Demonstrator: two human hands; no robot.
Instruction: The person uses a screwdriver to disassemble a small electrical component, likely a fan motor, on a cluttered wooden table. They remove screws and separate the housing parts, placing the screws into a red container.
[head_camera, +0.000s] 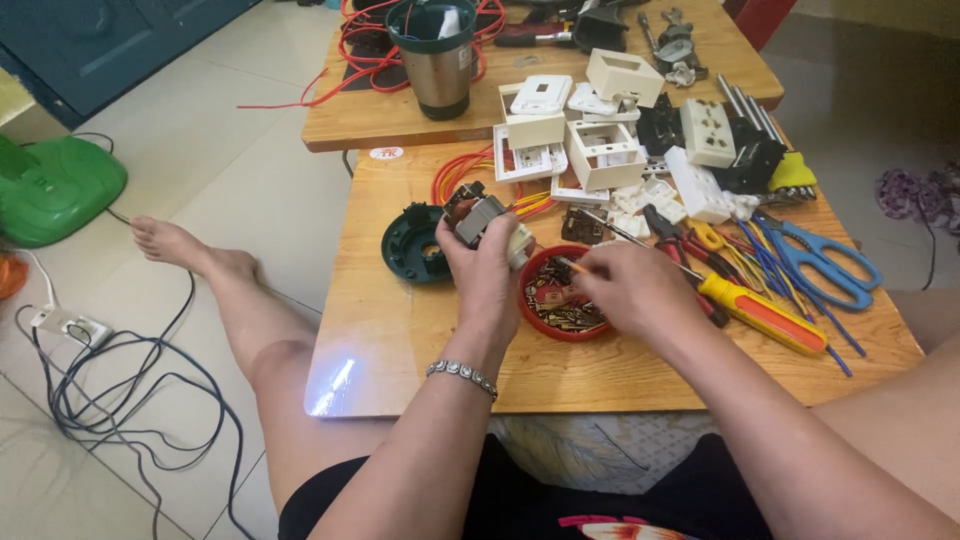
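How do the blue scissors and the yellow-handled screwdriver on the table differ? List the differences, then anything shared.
The blue scissors have looped blue handles; the screwdriver has one straight yellow-and-orange handle. The scissors lie further right, clear of both hands; the screwdriver's shaft runs under the right hand. Both lie flat on the wooden table.

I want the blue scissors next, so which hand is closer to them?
Right. The right hand is over the red bowl, just left of the blue scissors; the left hand is farther left, holding the small motor.

two hands (487, 275), one red bowl (548, 325), one scissors (825, 262), perhaps three screwdrivers (762, 313)
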